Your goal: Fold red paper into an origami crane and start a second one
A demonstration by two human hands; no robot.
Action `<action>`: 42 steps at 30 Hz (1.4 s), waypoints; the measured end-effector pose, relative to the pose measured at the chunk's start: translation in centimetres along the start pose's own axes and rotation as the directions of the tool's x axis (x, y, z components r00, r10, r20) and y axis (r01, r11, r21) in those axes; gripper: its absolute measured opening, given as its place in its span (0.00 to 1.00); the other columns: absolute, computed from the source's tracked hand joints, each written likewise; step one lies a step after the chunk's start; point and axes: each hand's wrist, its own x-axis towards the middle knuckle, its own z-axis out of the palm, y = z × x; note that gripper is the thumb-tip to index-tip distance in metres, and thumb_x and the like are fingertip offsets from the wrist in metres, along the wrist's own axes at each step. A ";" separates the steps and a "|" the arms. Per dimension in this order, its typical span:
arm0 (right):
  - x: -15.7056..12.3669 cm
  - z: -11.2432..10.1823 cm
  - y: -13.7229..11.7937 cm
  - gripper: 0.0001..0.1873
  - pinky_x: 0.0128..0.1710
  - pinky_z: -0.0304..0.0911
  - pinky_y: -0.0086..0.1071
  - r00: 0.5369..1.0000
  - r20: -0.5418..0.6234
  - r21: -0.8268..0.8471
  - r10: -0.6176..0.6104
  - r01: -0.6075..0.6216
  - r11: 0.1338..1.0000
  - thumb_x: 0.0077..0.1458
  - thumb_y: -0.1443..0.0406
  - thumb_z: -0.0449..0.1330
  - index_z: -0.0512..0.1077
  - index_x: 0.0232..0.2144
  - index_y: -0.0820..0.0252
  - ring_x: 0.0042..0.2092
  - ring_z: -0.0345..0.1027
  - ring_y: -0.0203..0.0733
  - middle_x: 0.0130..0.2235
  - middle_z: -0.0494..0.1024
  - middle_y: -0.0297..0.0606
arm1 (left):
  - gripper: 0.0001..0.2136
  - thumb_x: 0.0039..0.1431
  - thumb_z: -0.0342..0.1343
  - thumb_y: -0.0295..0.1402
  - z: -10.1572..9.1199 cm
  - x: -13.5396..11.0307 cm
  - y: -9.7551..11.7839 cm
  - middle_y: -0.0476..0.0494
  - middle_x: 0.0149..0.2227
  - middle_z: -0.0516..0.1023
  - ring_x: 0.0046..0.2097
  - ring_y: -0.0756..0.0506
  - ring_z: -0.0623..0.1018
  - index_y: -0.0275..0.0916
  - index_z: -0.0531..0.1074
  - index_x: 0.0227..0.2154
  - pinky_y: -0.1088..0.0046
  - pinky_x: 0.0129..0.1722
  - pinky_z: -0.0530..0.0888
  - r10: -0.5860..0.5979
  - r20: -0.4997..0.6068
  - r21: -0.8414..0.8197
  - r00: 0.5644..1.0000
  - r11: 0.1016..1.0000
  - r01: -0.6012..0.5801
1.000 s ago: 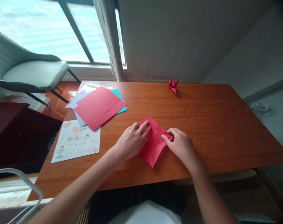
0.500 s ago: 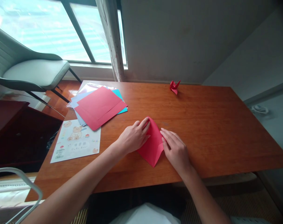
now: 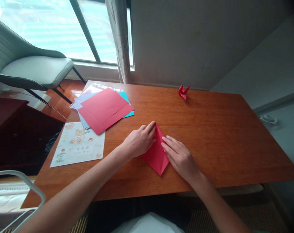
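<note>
A folded red paper (image 3: 156, 155) lies on the wooden table (image 3: 222, 136), its pointed tip toward me. My left hand (image 3: 138, 142) rests on its left side, fingers stretched flat along the upper edge. My right hand (image 3: 179, 156) lies flat on its right side, fingers extended and pressing the fold down. Both hands are open and pressed on the sheet.
A stack of red, teal and pale paper sheets (image 3: 104, 108) sits at the table's left. In front of it lies a printed card with a bear picture (image 3: 77, 144). A small red folded paper crane (image 3: 183, 91) stands near the far edge. A grey chair (image 3: 32, 69) is by the window.
My right hand folded the paper's right flap over to the left and flattened it; the paper is now narrower. My left hand has stayed on the sheet's left side.
</note>
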 end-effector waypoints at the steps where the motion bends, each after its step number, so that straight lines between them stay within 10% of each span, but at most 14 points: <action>1: 0.0 0.1 -0.1 0.21 0.59 0.69 0.48 1.000 0.002 0.007 -0.004 0.004 1.000 0.64 0.74 0.55 0.71 0.58 0.60 0.64 0.65 0.52 0.60 0.74 0.47 | 0.24 0.72 0.41 0.37 0.0 0.0 0.0 0.30 0.68 0.61 0.49 0.40 0.76 0.26 0.64 0.64 0.67 0.47 0.76 -0.004 0.004 -0.003 1.000 1.000 0.004; 11: 0.1 0.9 -1.1 0.34 0.64 0.65 0.48 1.000 -0.017 0.103 0.018 -0.016 0.995 0.63 0.78 0.50 0.55 0.69 0.60 0.67 0.60 0.49 0.64 0.69 0.49 | 0.22 0.72 0.42 0.34 0.0 0.0 -0.1 0.27 0.66 0.65 0.54 0.40 0.76 0.27 0.69 0.60 0.67 0.49 0.75 0.040 -0.032 0.010 0.999 0.999 -0.039; 42: 0.3 -0.2 0.6 0.21 0.60 0.68 0.49 0.989 0.072 0.085 -0.127 0.121 0.989 0.64 0.75 0.54 0.72 0.57 0.62 0.65 0.64 0.52 0.58 0.76 0.49 | 0.20 0.73 0.40 0.31 0.5 0.3 -0.7 0.29 0.63 0.70 0.66 0.37 0.65 0.31 0.77 0.51 0.64 0.54 0.71 0.143 -0.032 0.080 0.989 0.987 -0.141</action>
